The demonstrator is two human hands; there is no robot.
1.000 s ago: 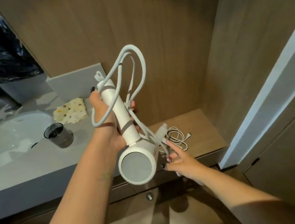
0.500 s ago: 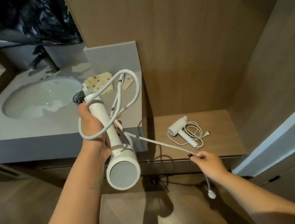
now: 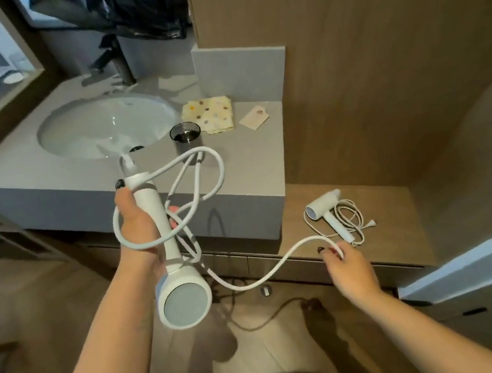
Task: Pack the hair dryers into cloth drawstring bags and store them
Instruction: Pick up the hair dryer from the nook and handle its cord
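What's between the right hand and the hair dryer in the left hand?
Head view: only the white power cord, sagging from the right hand to the white hair dryer held by the left hand.

One head-worn wide-angle view looks steeply down, close over both forearms, toward the vanity counter (image 3: 235, 168) and floor.

Readable text: none.
Card (image 3: 254, 118) on counter (image 3: 247, 166): small round mark, too blurred to read.
Hair dryers: no legible brand or label.
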